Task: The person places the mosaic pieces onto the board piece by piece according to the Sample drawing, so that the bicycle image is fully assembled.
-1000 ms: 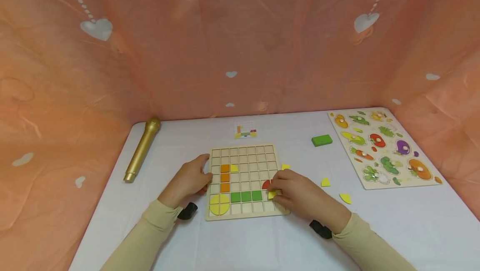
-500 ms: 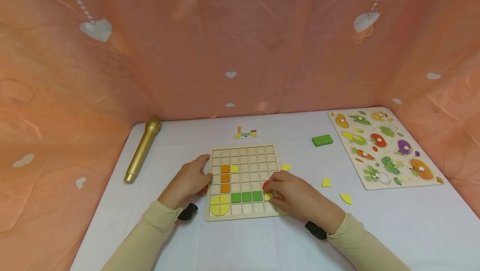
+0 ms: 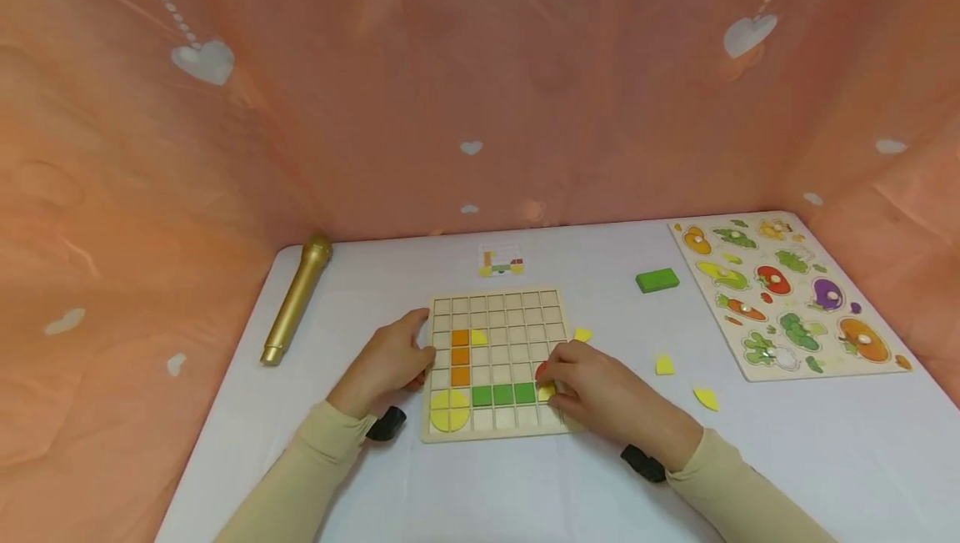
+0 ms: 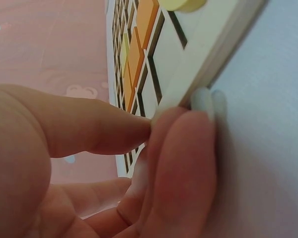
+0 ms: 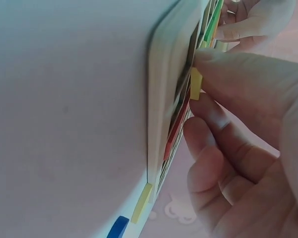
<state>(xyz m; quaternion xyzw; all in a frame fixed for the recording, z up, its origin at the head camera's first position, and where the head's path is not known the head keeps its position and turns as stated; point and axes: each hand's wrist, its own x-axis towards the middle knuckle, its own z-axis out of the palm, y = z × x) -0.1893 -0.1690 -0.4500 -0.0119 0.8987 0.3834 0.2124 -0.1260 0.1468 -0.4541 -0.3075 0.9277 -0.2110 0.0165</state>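
Observation:
A wooden grid board [image 3: 498, 334] lies flat on the table, with a yellow circle of quarter pieces [image 3: 450, 410], orange squares [image 3: 460, 357] and a row of green squares [image 3: 503, 394] in its cells. At its left edge, my left hand [image 3: 390, 357] grips the rim, thumb and curled fingers meeting there in the left wrist view. My right hand [image 3: 600, 384] pinches a yellow quarter-circle piece [image 5: 196, 84] between thumb and index finger, just right of the green row. Partly hidden behind those fingers is a red piece [image 5: 175, 134]. Whether the yellow piece is seated cannot be seen.
Loose yellow pieces [image 3: 664, 365] lie right of the board. Farther back are a green block [image 3: 657, 280], a small pattern card [image 3: 501, 260] and a vegetable puzzle board [image 3: 795, 297]. A gold microphone [image 3: 297, 301] lies at left. The right wrist view shows a blue piece [image 5: 118, 228].
My right hand has shifted slightly left over the board, bringing the yellow quarter-circle piece up beside the green row. My left hand stays at the rim. The head view has swung a little left.

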